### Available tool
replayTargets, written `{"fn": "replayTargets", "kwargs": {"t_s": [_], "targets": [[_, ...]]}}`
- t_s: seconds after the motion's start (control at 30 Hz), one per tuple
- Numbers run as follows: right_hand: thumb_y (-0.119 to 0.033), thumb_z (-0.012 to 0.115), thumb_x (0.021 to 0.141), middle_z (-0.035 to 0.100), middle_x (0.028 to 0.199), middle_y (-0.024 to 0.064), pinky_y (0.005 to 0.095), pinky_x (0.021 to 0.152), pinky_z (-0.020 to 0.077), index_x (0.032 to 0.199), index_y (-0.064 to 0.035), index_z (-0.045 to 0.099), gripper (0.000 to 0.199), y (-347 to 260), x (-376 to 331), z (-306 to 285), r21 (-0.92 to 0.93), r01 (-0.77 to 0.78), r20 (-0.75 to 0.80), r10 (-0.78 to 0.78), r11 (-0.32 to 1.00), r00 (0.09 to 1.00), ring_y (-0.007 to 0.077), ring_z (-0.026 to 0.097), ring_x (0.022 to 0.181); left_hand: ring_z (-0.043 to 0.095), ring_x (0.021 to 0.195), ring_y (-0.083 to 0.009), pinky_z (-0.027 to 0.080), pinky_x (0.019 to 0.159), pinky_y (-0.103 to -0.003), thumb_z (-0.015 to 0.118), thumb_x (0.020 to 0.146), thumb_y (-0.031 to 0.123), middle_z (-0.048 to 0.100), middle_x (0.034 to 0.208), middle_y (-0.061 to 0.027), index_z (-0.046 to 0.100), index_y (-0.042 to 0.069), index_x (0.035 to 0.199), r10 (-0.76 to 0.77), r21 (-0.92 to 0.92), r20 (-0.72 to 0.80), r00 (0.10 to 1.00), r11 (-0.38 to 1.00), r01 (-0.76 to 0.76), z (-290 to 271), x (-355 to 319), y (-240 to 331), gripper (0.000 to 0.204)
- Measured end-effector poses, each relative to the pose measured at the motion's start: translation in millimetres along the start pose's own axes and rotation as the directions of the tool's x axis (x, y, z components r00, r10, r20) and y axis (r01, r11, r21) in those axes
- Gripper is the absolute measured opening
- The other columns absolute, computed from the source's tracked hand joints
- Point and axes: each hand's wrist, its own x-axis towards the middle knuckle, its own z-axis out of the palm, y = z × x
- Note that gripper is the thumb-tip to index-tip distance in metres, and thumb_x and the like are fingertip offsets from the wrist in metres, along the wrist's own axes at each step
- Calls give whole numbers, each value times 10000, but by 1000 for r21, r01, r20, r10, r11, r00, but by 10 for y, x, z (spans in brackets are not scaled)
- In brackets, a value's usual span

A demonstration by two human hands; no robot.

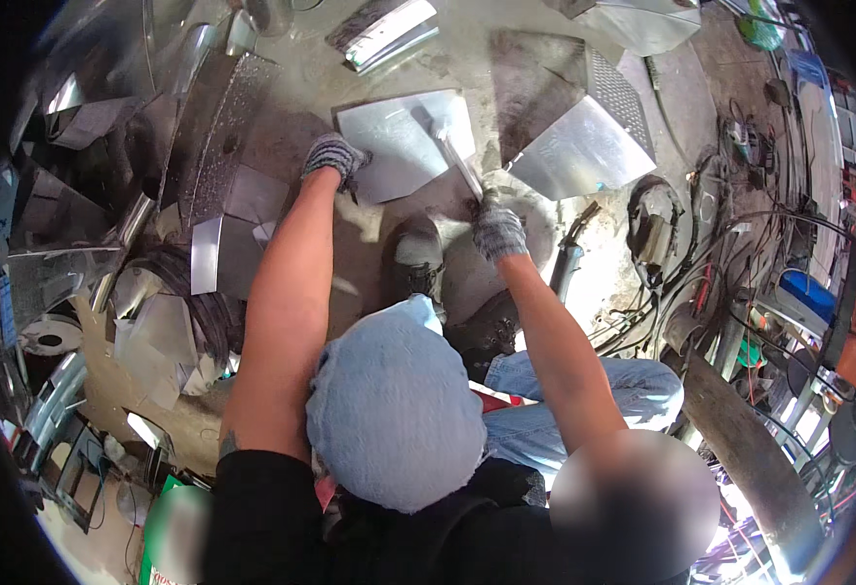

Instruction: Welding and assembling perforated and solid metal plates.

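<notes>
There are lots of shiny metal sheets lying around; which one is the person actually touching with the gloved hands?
The flat sheet straight ahead on the floor: the left hand presses its left edge, the right hand holds a tool on it. Other sheets lie untouched.

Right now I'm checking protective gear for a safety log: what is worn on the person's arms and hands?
Both the left hand and the right hand wear knitted work gloves, speckled grey and white, with ribbed cuffs ending at the wrists. The forearms are bare, with no sleeves over them. A dark marking, possibly a tattoo, shows near the left elbow. Dark clothing begins at the upper arms.
</notes>
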Motion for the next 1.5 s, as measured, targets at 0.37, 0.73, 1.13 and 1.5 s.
{"fn": "replayTargets", "kwargs": {"t_s": [0.37, 0.73, 1.13, 1.5], "targets": [[-420, 594, 1000, 700, 837, 231, 478, 731, 538, 1067, -5, 699, 433, 612, -958, -156, 364, -189, 80, 171, 912, 982, 376, 675, 769, 325, 1503, -381, 379, 1189, -471, 881, 645, 624, 273, 1651, -226, 329, 28, 1565, 232, 415, -50, 971, 889, -191, -522, -370, 746, 1227], [-681, 621, 876, 663, 1199, 309, 482, 1017, 500, 1118, 45, 711, 771, 631, -1485, 129, 61, -106, 421, 70, 993, 904, 412, 627, 1192, 680, 835, -335, 546, 826, -444, 712, 891, 312, 706, 880, -120, 665, 52, 914, 709, 359, -510, 487, 690, -629, -610, -1042, -62, 265], [-405, 871, 759, 661, 1264, 240, 476, 988, 535, 1482, -85, 445, 898, -45, -1578, -1123, 341, 516, -584, -253, 786, 771, 423, 657, 1146, 670, 972, -344, 505, 974, -544, 692, 707, 110, 691, 923, -106, 668, 112, 872, 888, 918, -337, -312, 236, -320, -2343, -4149, 210, 167], [-207, 891, 790, 790, 928, 73, 287, 754, 566, 1014, -47, 798, 291, -191, -3493, -2985, 653, 678, -738, 80, 339, 670, 135, 717, 799, 575, 1268, -357, 391, 1130, -472, 806, 711, 648, 655, 1331, -161, 593, 5, 1367, 686, 566, -679, -263, 260, -782, -1866, -5127, 1198, 942]]}}
